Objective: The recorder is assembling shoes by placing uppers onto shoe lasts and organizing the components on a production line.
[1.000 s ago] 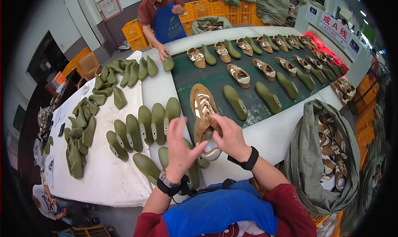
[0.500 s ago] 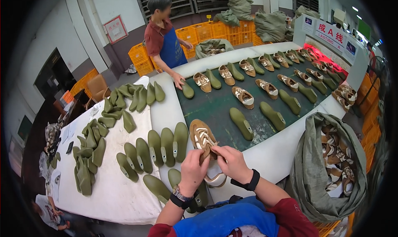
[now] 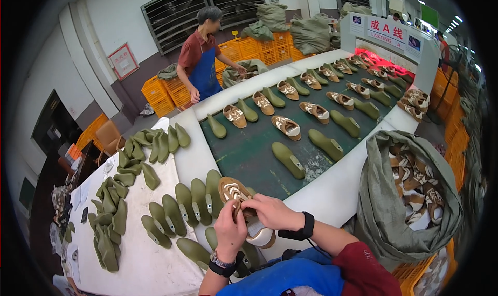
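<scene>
Close in front of me, a brown suede sneaker (image 3: 233,188) with white laces points its toe away. My left hand (image 3: 230,231) is closed with thumb and fingers pinching the shoe's opening near the laces. Opposite it, my right hand (image 3: 271,211) grips the other side of the opening. A white-and-brown heel (image 3: 261,238) shows under my right wrist; whether it belongs to the same shoe I cannot tell. Just left of the shoe stands a row of green shoe lasts (image 3: 199,200). More lasts (image 3: 194,251) lie partly hidden behind my left forearm.
A green conveyor belt (image 3: 244,164) ahead carries sneakers and lasts toward a red-lit machine opening (image 3: 384,64). A grey-green sack (image 3: 378,213) of sneakers stands at right. Piled lasts (image 3: 111,202) cover part of the white table (image 3: 148,265). A co-worker (image 3: 202,62) stands across the belt.
The view has shifted, and the belt's shoes appear further left. Across the belt, the co-worker's hand has left a last and drawn back. Both my hands still hold the sneaker.
</scene>
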{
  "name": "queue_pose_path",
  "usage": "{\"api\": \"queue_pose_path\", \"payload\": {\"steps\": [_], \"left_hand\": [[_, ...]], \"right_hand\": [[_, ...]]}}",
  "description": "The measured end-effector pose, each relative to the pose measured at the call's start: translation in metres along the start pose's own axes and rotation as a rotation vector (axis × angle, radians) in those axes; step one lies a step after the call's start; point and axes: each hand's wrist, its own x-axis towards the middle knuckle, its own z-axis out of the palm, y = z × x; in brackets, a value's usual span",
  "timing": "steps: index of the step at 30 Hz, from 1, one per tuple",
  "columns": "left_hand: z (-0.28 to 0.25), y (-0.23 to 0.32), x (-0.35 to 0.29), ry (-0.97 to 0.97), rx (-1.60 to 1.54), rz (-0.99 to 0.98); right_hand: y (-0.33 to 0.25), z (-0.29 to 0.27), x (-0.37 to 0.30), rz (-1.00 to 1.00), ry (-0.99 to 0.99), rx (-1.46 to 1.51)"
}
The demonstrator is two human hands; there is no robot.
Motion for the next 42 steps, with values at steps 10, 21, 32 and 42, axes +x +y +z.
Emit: {"api": "queue_pose_path", "payload": {"steps": [10,21,32,42], "left_hand": [[0.005,-0.007,-0.001,-0.209,0.011,0.039],[-0.004,-0.002,-0.003,-0.617,-0.025,0.186],[0.031,-0.045,-0.004,-0.421,0.220,-0.089],[-0.016,-0.089,-0.059,-0.516,0.274,-0.338]], "right_hand": [[0.009,-0.004,-0.013,-0.094,0.048,0.029],[0.036,-0.003,-0.014,0.226,0.278,0.402],[0.013,0.014,-0.042,0.028,-0.234,0.057],[0.200,0.009,0.036,0.343,-0.235,-0.317]]}}
